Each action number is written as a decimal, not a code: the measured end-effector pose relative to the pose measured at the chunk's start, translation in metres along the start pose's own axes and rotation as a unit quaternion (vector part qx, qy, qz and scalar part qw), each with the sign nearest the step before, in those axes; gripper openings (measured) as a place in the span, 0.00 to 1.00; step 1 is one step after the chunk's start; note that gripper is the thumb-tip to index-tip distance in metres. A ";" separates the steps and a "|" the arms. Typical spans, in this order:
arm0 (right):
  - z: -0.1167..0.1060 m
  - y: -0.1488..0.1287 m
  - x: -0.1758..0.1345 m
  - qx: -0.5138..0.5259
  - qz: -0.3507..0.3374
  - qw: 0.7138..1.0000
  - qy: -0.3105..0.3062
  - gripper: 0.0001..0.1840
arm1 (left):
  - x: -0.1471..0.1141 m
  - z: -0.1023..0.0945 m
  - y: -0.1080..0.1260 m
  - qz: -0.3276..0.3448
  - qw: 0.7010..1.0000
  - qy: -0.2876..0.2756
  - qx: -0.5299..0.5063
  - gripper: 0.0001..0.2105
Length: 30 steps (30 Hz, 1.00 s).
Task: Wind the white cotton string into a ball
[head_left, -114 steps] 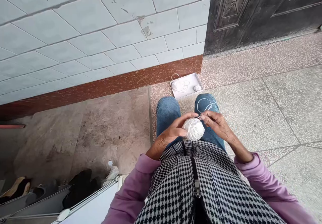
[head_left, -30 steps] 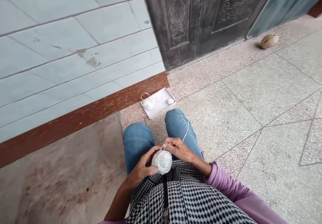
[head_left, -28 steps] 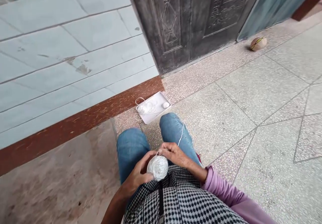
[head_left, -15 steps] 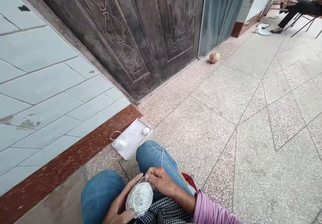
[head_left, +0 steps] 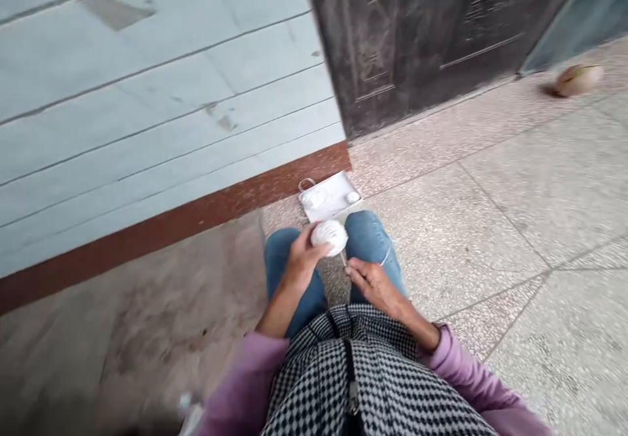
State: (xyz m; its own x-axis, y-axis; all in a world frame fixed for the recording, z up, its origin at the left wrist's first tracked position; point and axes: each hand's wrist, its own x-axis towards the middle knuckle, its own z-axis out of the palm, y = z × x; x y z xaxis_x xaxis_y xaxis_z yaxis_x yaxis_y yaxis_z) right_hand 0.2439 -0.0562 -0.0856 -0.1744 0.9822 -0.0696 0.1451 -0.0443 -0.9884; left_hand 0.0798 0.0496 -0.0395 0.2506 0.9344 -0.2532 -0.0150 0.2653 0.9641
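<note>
A ball of white yarn (head_left: 330, 236) sits in my left hand (head_left: 300, 259), with the fingers and thumb curled around its left side. A short length of yarn (head_left: 343, 257) runs from the ball down to my right hand (head_left: 375, 285), whose thumb and forefinger pinch it. Both hands are above my lap, between the knees. Just beyond the knees, a shallow white box (head_left: 335, 208) lies on the floor. It contains loose loops of white yarn (head_left: 314, 198) and a smaller white ball (head_left: 352, 197). Some loops hang over the box's left edge.
A tiled wall (head_left: 161, 96) with a red-brown skirting (head_left: 216, 210) rises on the left and ahead. Beside it stands a dark carved door (head_left: 417, 37). A blurred, tan round object (head_left: 579, 81) rests on the speckled floor (head_left: 471, 227) at the far right.
The view has swung left and down, showing more of my lap. My right hand has moved from the ball's top to below its right side, drawing the yarn with it.
</note>
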 end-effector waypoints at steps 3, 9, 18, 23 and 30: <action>-0.018 -0.034 0.002 -0.075 -0.063 0.994 -0.049 0.23 | 0.008 -0.011 -0.006 0.068 0.990 0.022 0.121 0.33; -0.062 -0.072 0.043 -0.105 -0.119 0.987 0.005 0.23 | -0.019 -0.030 -0.012 0.004 0.985 -0.145 0.093 0.32; 0.006 -0.007 0.042 -0.043 -0.017 0.998 -0.038 0.31 | -0.025 -0.048 -0.039 0.004 0.977 -0.088 -0.196 0.40; 0.026 -0.028 0.010 -0.098 -0.001 0.987 -0.125 0.28 | -0.017 -0.057 -0.047 0.046 0.994 0.035 -0.094 0.38; -0.019 -0.067 0.038 -0.102 -0.052 0.991 -0.066 0.22 | -0.055 -0.063 -0.039 -0.037 0.990 -0.135 0.029 0.30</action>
State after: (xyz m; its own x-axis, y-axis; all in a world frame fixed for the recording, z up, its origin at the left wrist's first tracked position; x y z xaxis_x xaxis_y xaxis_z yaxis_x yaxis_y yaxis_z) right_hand 0.2458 -0.0128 -0.0190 -0.3230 0.9464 0.0001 0.3116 0.1065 -0.9442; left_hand 0.0060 0.0030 -0.0681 0.4977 0.8135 -0.3009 0.0671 0.3098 0.9484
